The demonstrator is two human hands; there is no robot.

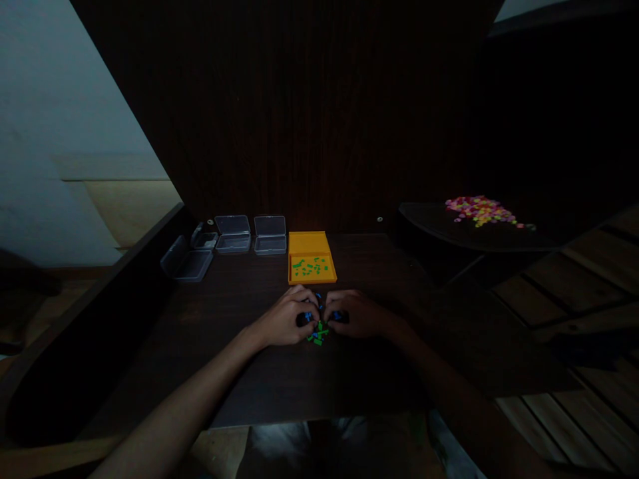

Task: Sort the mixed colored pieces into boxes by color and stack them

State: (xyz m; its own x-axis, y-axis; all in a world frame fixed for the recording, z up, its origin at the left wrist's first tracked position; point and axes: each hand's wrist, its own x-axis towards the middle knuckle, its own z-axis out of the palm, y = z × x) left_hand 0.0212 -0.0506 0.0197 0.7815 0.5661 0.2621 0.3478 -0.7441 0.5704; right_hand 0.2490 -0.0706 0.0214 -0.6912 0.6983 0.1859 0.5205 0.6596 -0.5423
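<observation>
My left hand [288,315] and my right hand [358,314] rest side by side on the dark wooden table [249,372], fingers curled over a small heap of blue and green pieces [318,332]. Blue pieces show between the fingertips of both hands, and green ones lie just in front of them. Whether either hand grips a piece is hidden by the fingers. Just beyond the hands stands an open orange box [310,260] with several green pieces [309,267] inside.
Three clear plastic boxes with open lids [232,234] [269,235] [187,263] stand at the table's back left. A pile of pink and yellow pieces [479,210] lies on a dark shelf at the right. A dark wooden panel rises behind the table.
</observation>
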